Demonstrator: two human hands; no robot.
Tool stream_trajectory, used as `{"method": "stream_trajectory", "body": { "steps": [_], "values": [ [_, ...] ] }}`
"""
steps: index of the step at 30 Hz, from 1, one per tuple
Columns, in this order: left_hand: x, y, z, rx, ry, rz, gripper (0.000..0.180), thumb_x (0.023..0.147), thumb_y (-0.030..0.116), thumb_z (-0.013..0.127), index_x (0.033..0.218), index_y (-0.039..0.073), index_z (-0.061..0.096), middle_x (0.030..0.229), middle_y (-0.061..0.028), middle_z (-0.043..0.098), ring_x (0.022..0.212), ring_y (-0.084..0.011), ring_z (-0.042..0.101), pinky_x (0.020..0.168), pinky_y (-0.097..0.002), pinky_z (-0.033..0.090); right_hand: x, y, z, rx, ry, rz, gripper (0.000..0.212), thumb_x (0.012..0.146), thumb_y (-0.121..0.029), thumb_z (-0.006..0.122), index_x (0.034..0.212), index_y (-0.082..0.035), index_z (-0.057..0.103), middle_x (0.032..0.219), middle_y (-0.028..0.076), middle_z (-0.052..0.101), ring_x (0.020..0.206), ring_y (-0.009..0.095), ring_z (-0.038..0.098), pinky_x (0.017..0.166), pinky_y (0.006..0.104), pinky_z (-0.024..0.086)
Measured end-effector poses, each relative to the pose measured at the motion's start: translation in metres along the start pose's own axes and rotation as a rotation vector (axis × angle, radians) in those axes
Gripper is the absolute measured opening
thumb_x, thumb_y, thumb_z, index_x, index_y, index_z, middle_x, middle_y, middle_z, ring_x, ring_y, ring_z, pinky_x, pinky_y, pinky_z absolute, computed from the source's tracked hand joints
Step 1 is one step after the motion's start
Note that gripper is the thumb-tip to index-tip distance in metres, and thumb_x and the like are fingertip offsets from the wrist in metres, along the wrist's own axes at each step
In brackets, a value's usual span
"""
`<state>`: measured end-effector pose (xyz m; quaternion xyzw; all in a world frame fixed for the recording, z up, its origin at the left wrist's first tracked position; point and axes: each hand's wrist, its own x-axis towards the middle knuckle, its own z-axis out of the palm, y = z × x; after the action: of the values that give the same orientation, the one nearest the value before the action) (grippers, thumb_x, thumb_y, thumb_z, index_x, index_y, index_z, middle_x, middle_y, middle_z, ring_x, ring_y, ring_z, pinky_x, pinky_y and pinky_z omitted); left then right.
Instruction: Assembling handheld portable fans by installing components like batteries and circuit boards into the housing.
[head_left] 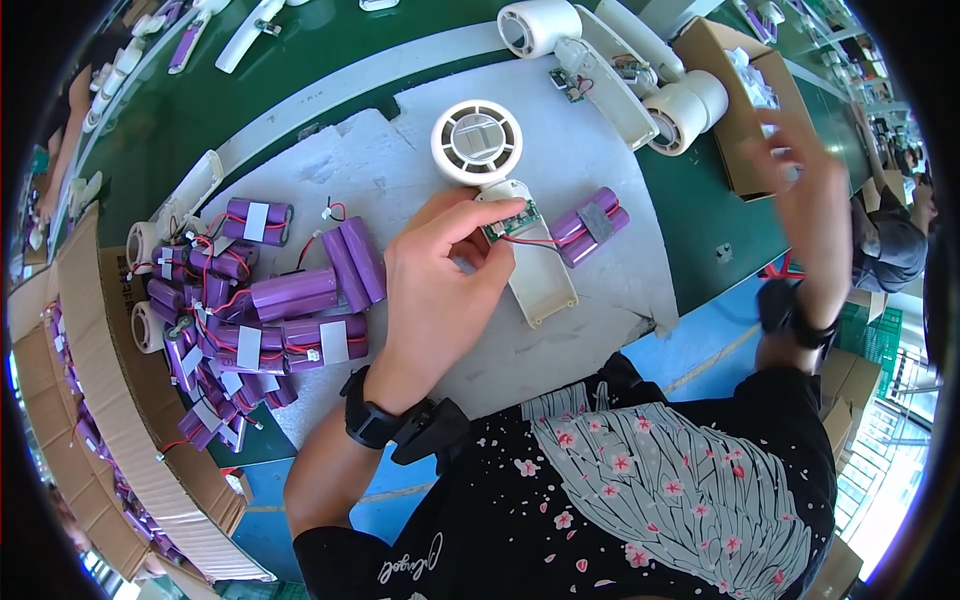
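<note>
My left hand (440, 275) is closed at the green circuit board (523, 216), index finger and thumb at its edges. The board sits at the upper end of an open white handle shell (545, 285). Joined to that shell is a round, slotted white fan head (477, 140). Red and black wires run from the board to a purple two-cell battery pack (590, 228), which lies just right of the shell. My right hand (795, 150) is raised at the near edge of a cardboard box (742, 160); motion smears its fingers. Small white pieces (752, 78) lie inside that box.
Many purple battery packs (250, 335) are heaped at the left of the grey work mat (420, 350), beside a large cardboard box (125, 370). White fan housings (610, 95) lie at the back right. A white rail (350, 82) curves behind the mat. Other people work at both sides.
</note>
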<state>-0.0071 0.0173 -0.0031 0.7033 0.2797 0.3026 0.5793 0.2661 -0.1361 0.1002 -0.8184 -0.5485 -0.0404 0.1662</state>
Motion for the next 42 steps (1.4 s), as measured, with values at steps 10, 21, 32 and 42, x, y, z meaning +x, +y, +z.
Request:
{"method": "stream_trajectory", "body": {
  "steps": [10, 21, 32, 42],
  "values": [
    [-0.001, -0.001, -0.003, 0.001, 0.004, 0.002, 0.034, 0.075, -0.006, 0.064, 0.107, 0.004, 0.072, 0.103, -0.0110, 0.068, 0.072, -0.0131, 0.066, 0.065, -0.0237, 0.052, 0.014, -0.057, 0.070, 0.476, -0.491, -0.630, 0.043, 0.068, -0.007, 0.081, 0.107, 0.002, 0.066, 0.103, 0.014, 0.067, 0.090, 0.027, 0.066, 0.084, 0.0376, 0.054],
    [0.000, -0.001, -0.005, 0.078, -0.020, 0.028, 0.035, 0.074, -0.004, 0.068, 0.108, 0.006, 0.073, 0.102, -0.0122, 0.068, 0.068, -0.0127, 0.066, 0.063, -0.0237, 0.052, 0.003, -0.064, 0.058, 1.417, -1.153, 0.299, 0.060, 0.082, 0.001, 0.070, 0.135, 0.001, 0.044, 0.107, 0.015, 0.060, 0.085, 0.023, 0.068, 0.074, 0.0330, 0.057],
    [0.000, 0.000, -0.001, 0.207, 0.025, 0.127, 0.034, 0.072, 0.000, 0.073, 0.105, 0.006, 0.074, 0.094, -0.0108, 0.069, 0.062, -0.0136, 0.066, 0.059, -0.0241, 0.052, 0.001, -0.059, 0.063, 1.270, -1.074, 0.058, 0.089, 0.061, -0.005, 0.087, 0.137, -0.003, 0.042, 0.120, 0.013, 0.052, 0.098, 0.027, 0.064, 0.082, 0.0362, 0.056],
    [0.001, 0.006, -0.001, 0.273, 0.005, 0.148, 0.028, 0.075, 0.004, 0.071, 0.103, 0.003, 0.073, 0.091, -0.0134, 0.068, 0.062, -0.0173, 0.067, 0.059, -0.0265, 0.053, -0.005, -0.077, 0.074, 0.788, -0.626, -0.447, 0.081, 0.052, -0.008, 0.088, 0.125, -0.005, 0.055, 0.120, 0.012, 0.058, 0.111, 0.029, 0.055, 0.089, 0.0384, 0.049]
  ]
}}
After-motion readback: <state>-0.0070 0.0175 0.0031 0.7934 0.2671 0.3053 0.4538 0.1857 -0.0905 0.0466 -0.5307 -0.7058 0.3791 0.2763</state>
